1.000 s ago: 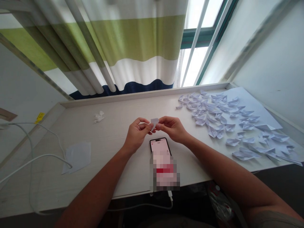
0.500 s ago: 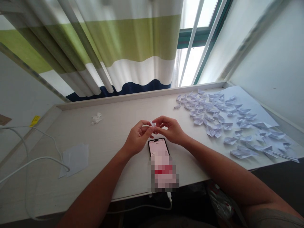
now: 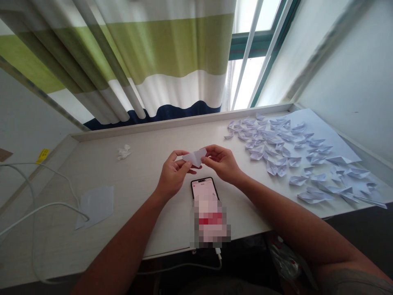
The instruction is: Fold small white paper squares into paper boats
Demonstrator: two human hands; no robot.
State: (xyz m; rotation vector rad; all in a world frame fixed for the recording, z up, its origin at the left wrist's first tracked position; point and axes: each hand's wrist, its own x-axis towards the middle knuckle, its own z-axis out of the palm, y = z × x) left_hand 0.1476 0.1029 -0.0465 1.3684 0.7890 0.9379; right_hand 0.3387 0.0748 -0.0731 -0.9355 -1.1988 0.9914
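A small piece of folded white paper [image 3: 194, 157] is stretched between my two hands, above the desk and just beyond a phone [image 3: 204, 190]. My left hand [image 3: 175, 174] pinches its left end, thumb in front and fingers behind. At the other end, my right hand [image 3: 222, 163] grips the upper right corner between thumb and fingers. The paper spreads out with a crease near its middle and a point toward the bottom. Many folded paper boats [image 3: 276, 147] lie crowded to the right of my right hand.
A crumpled white tissue [image 3: 124, 152] lies at the back left. White paper sheets [image 3: 96, 205] rest at the left under a white cable [image 3: 61, 205]. A large white sheet [image 3: 319, 127] is partly beneath the boats. A striped curtain [image 3: 172, 49] hangs behind the raised desk edge.
The folded paper has opened out from a small narrow form into a wider one. My hands have moved slightly apart while holding its ends.
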